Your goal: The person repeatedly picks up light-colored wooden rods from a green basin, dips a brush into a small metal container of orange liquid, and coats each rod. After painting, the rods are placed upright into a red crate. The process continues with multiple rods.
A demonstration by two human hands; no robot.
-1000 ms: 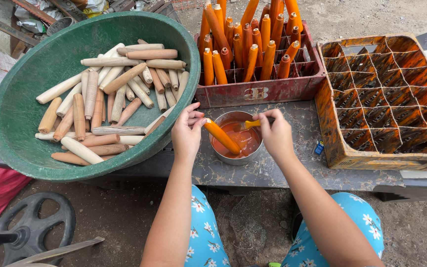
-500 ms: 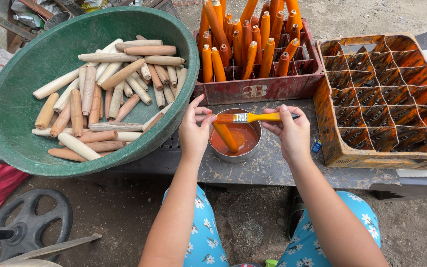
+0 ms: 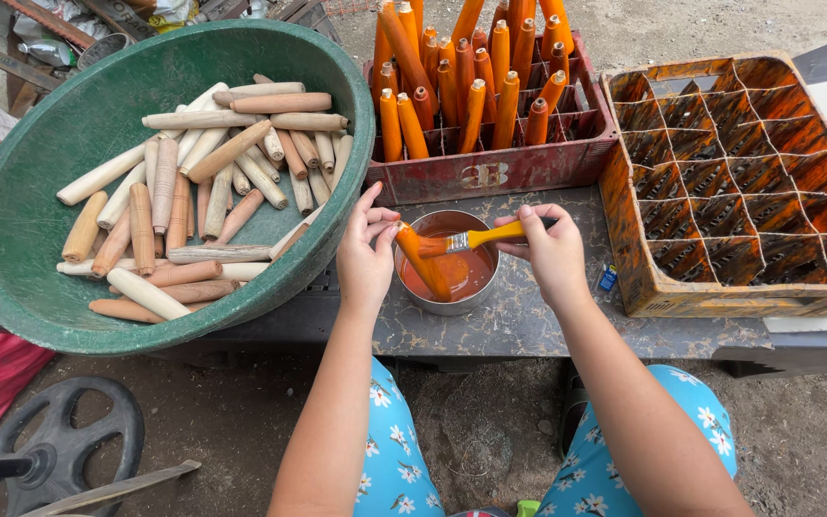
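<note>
left hand (image 3: 366, 257) grip closed on orange handle (image 3: 421, 258); right hand (image 3: 552, 251) grip closed on brush (image 3: 476, 237).

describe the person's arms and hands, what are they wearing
Both forearms are bare, with no sleeves, gloves, watch or rings showing on the left hand or right hand. Below them show light blue trousers with a white flower print.

You are working in a tight pocket: the green basin (image 3: 11, 239) is crowding your left, the red crate (image 3: 490, 172) is blocking ahead, the orange divider box (image 3: 720, 297) is walling your right; bare table (image 3: 547, 330) is lying open nearest you.
</note>
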